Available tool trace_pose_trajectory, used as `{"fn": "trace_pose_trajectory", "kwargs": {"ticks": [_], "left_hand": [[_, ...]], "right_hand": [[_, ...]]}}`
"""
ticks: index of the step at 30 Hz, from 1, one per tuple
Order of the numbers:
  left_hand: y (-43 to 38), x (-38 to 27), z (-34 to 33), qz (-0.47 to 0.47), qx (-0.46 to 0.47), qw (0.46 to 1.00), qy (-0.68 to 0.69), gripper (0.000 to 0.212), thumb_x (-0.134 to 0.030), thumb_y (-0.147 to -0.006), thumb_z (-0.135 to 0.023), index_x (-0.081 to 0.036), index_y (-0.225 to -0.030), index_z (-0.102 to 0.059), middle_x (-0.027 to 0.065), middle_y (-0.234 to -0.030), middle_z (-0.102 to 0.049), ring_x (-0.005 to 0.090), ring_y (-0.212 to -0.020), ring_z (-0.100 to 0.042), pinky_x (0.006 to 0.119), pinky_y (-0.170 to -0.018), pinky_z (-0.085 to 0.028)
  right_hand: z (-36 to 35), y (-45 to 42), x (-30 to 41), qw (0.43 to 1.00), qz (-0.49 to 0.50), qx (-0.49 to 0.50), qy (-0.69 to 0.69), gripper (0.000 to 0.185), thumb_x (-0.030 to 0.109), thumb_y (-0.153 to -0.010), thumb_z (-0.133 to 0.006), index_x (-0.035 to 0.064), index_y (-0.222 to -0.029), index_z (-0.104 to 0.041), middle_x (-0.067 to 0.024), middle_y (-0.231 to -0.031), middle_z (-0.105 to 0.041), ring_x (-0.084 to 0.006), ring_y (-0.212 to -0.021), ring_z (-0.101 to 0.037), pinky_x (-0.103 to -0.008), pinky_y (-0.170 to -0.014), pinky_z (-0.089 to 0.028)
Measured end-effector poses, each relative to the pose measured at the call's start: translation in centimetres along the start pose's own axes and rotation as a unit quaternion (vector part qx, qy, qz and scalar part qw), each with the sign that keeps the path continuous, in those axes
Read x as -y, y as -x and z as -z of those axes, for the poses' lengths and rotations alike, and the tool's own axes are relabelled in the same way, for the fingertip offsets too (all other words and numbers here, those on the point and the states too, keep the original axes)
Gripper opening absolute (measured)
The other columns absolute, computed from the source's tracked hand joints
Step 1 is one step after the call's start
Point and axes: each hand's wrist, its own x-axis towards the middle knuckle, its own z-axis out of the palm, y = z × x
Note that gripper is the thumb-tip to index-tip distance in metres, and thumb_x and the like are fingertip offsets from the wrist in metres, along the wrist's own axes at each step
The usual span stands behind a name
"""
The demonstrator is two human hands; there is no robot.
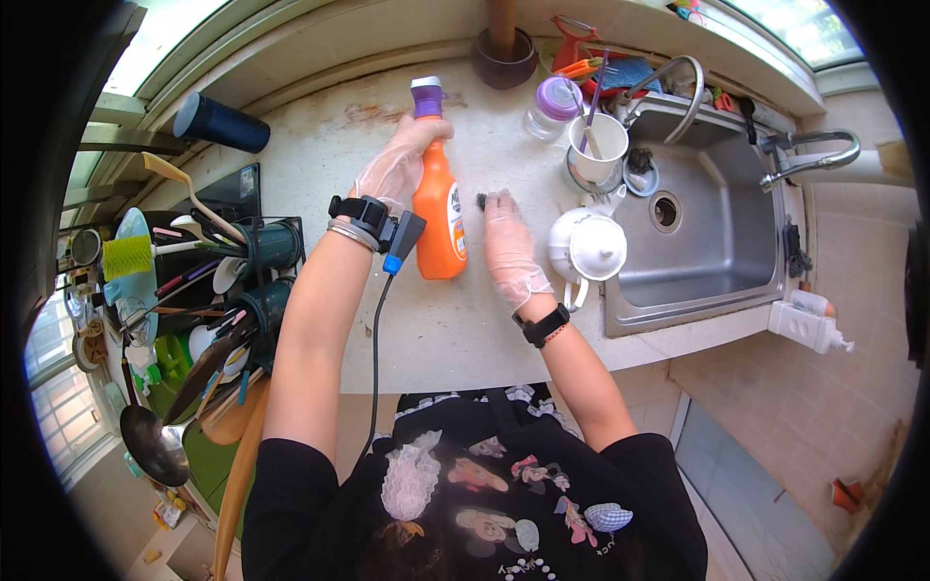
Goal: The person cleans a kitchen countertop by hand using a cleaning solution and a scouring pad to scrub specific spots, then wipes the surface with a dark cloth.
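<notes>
My left hand point(407, 160), in a clear plastic glove, grips the neck of an orange cleaner bottle point(441, 218) with a purple and white cap. The bottle bears a printed label and is held over the light countertop point(429, 327). My right hand point(506, 240), gloved too, lies palm down on the counter just right of the bottle. Under its fingertips is a dark scouring pad point(481, 201), most likely steel wool; the fingers hide most of it. A white teapot point(567, 250) with its lid on stands close to the right of that hand.
A steel sink point(697, 283) with a tap point(835, 156) lies to the right. Near it stand a white cup point(609, 141), a purple-lidded jar point(548, 120) and a mortar point(527, 69). Utensil holders point(272, 243) and a dark blue tumbler point(225, 123) are at left. A cable point(375, 341) hangs from my left wrist.
</notes>
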Motion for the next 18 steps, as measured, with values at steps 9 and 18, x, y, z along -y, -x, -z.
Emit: {"fn": "trace_pose_trajectory", "kwargs": {"ticks": [9,18], "left_hand": [[-0.9,-0.5,-0.3,-0.012,-0.022,0.999,-0.043,0.026,-0.005,-0.067,-0.065,-0.007,-0.087,-0.049,0.0051,-0.07,-0.049,0.0175,-0.056,-0.049,0.033,-0.051,-0.043],[-1.5,-2.5,2.3,-0.013,-0.044,0.998,0.054,0.037,-0.005,-0.069,-0.066,-0.006,-0.096,-0.041,0.0088,-0.077,-0.047,0.0205,-0.058,-0.05,0.041,-0.052,-0.047]], "right_hand": [[0.0,0.1,0.0,1.0,-0.001,0.003,-0.008,0.032,0.005,-0.081,-0.051,-0.0021,-0.112,-0.051,-0.0198,-0.121,-0.05,-0.0292,-0.108,-0.054,-0.033,-0.08,-0.053],[0.6,0.1,0.1,1.0,-0.005,0.009,-0.013,0.029,0.004,-0.082,-0.05,-0.0017,-0.11,-0.051,-0.0205,-0.122,-0.05,-0.0293,-0.108,-0.055,-0.0324,-0.081,-0.053]]}}
